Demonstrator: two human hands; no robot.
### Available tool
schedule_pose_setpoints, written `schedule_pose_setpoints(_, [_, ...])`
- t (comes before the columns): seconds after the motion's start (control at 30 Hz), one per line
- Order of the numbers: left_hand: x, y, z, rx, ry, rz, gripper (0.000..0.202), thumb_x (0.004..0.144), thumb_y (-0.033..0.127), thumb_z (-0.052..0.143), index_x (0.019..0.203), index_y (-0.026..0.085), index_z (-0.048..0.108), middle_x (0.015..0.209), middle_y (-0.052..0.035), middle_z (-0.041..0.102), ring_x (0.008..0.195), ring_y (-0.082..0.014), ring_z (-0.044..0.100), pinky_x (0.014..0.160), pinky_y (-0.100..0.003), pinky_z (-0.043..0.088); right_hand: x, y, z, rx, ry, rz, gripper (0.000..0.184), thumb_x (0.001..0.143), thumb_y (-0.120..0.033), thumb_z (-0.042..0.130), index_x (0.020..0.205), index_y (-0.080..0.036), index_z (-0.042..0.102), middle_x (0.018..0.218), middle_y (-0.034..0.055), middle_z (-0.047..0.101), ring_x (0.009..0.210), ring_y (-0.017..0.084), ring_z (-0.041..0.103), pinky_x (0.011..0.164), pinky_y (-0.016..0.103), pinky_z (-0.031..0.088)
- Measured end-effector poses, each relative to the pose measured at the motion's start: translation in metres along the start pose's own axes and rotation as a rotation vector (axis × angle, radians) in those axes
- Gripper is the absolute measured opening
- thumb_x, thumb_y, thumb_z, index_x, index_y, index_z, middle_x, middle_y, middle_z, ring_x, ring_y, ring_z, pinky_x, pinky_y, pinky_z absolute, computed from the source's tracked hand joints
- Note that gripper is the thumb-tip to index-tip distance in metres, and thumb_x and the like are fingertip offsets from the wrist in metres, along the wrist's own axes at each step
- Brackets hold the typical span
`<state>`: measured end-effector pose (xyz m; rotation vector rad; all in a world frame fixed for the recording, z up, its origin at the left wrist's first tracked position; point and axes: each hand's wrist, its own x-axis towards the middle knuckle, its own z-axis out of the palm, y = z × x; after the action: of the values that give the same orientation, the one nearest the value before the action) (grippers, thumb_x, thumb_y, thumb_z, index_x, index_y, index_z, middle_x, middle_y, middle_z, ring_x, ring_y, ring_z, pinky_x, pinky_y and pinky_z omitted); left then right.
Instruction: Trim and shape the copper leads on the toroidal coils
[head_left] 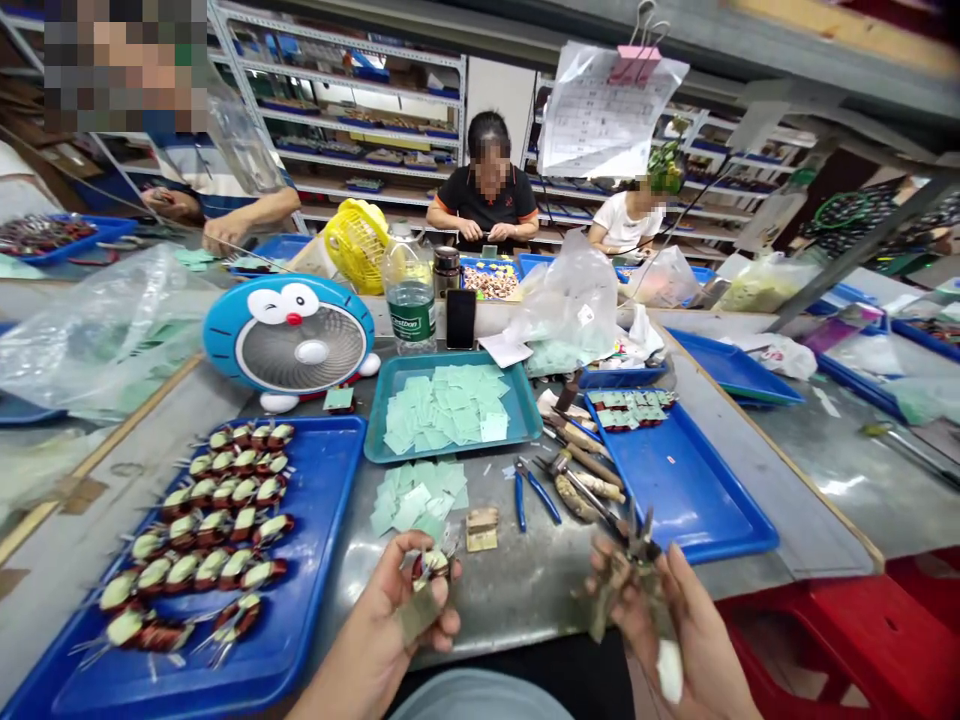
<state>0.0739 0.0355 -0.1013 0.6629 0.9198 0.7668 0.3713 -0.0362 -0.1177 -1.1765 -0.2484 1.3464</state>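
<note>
My left hand (401,610) is closed around a small wound coil (431,568) with wire leads and a pale paper slip under it. My right hand (667,625) grips a pair of worn pliers (637,545), jaws pointing up toward the bench. Both hands hover over the near edge of the grey metal bench. To the left, a blue tray (315,560) holds rows of several finished coils (217,520). Loose green paper squares (416,495) lie just beyond my left hand.
A teal tray (525,420) of green squares sits mid-bench, blue-handled cutters (536,492) and several old tools (585,465) beside it. Another blue tray (697,500) lies right. A cartoon desk fan (289,340), bottle (410,295) and phone (460,318) stand behind. Other people work opposite.
</note>
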Motion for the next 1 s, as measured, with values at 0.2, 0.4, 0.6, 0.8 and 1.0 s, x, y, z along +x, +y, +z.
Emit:
schedule_pose_setpoints(0.2, [-0.007,-0.008,-0.005,0.324,0.021,0.209,0.045,0.089,0.045,0.068,0.120,0.027,0.041,0.109,-0.0020,0.059,0.102,-0.0171,0.069,0.094,-0.031,0.056,-0.019,0.033,0.027,-0.438,-0.320,0.051,0.046,0.088,-0.053,0.070,0.121,-0.024,0.062,0.084,0.0027,0.066,0.076,0.020,0.063,0.067,0.033,0.053])
schedule_pose_setpoints(0.4, [-0.023,-0.011,-0.005,0.334,0.035,0.209,0.056,0.086,0.039,0.075,0.130,0.027,0.043,0.134,-0.0102,0.058,0.124,-0.0223,0.062,0.107,-0.032,0.050,-0.016,0.032,0.029,-1.412,-0.421,-0.648,0.034,0.101,-0.034,0.053,0.134,-0.027,0.055,0.117,0.0096,0.061,0.110,0.027,0.060,0.097,0.043,0.051])
schedule_pose_setpoints(0.6, [-0.028,-0.009,-0.002,0.277,-0.030,0.177,0.044,0.086,0.042,0.074,0.119,0.022,0.053,0.116,-0.0089,0.068,0.114,-0.0209,0.068,0.100,-0.029,0.052,-0.011,0.002,0.060,-1.578,-0.598,-0.873,0.040,0.103,-0.023,0.048,0.142,-0.025,0.042,0.127,0.0118,0.054,0.114,0.026,0.055,0.095,0.044,0.053])
schedule_pose_setpoints(0.8, [-0.034,0.003,0.001,0.586,-0.042,0.260,0.039,0.087,0.044,0.071,0.116,0.022,0.058,0.110,-0.0078,0.071,0.102,-0.0181,0.069,0.091,-0.025,0.054,-0.011,-0.031,0.078,-1.714,-0.685,-0.915,0.014,0.101,-0.018,0.048,0.110,-0.023,0.058,0.124,0.0120,0.056,0.105,0.029,0.054,0.089,0.049,0.050])
schedule_pose_setpoints(1.0, [-0.025,0.003,-0.005,0.988,0.143,0.594,0.028,0.086,0.036,0.070,0.111,0.022,0.070,0.109,-0.0085,0.076,0.102,-0.0206,0.072,0.094,-0.027,0.053,-0.019,-0.026,0.069,-1.756,-0.591,-1.013,0.025,0.099,-0.017,0.050,0.122,-0.022,0.059,0.126,0.0134,0.057,0.103,0.029,0.056,0.086,0.046,0.051])
